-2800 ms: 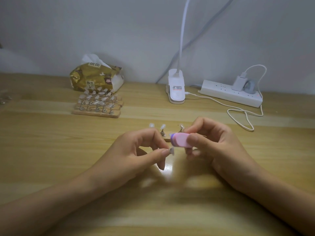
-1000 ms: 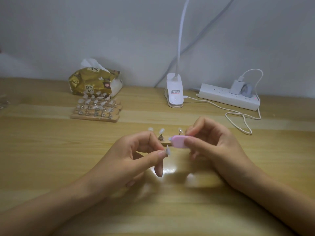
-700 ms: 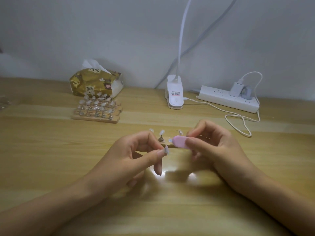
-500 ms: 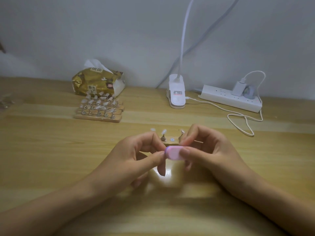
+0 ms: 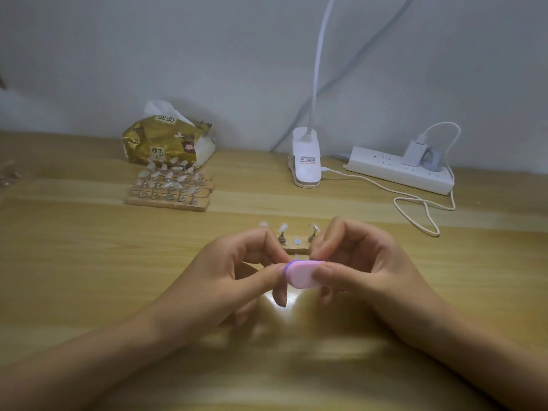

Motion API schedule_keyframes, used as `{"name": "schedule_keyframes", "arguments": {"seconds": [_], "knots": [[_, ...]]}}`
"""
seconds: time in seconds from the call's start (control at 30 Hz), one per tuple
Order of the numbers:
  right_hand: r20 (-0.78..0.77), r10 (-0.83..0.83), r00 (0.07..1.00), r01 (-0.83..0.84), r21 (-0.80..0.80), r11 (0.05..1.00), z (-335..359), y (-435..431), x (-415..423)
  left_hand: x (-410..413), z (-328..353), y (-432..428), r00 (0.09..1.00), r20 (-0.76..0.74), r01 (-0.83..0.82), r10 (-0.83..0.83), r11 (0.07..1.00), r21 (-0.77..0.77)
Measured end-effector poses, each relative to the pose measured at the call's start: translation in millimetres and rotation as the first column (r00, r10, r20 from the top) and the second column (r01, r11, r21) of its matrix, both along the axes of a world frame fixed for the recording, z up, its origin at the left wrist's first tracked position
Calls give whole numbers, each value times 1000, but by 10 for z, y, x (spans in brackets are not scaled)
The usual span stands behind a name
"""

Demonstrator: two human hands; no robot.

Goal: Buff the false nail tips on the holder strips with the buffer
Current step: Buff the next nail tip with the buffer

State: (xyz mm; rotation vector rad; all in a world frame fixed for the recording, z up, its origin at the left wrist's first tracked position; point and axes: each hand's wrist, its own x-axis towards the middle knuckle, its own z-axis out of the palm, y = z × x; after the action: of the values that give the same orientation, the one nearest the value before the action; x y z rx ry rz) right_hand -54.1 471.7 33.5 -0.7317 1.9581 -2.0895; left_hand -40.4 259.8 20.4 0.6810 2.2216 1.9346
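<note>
My right hand (image 5: 355,262) pinches a small pink buffer (image 5: 301,274) between thumb and fingers. The buffer lies against the pinched fingertips of my left hand (image 5: 237,274), which hold a false nail tip that the buffer hides. Just behind both hands stands a wooden holder strip (image 5: 296,250) with a few clear nail tips (image 5: 283,228) on metal stands. Several more holder strips (image 5: 169,200) loaded with nail tips sit in a stack at the back left.
A gold tissue pack (image 5: 166,143) lies behind the stacked strips. A white clip lamp base (image 5: 307,167) stands at the back centre, and a white power strip (image 5: 397,170) with a charger and a looped cable (image 5: 415,209) lies at the right. All rests on a wooden table (image 5: 74,262).
My right hand brought the buffer down and left from near the strip onto the tip pinched in my left hand. Both hands shifted slightly toward me.
</note>
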Motion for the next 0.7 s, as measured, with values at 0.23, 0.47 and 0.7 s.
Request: {"name": "schedule_keyframes", "arguments": {"seconds": [0.23,0.47,0.7], "knots": [[10,-9,1000,9,4,1000,32,35,1,-20,-2,0,1000,3,13,-13,1000,-6],[24,-50,998,51,-12,999,56,42,-27,-24,-7,-16,999,-3,51,-51,999,-20],[32,-123,992,124,-24,992,55,85,-65,-34,-23,-11,995,-9,98,-98,995,-3]]}}
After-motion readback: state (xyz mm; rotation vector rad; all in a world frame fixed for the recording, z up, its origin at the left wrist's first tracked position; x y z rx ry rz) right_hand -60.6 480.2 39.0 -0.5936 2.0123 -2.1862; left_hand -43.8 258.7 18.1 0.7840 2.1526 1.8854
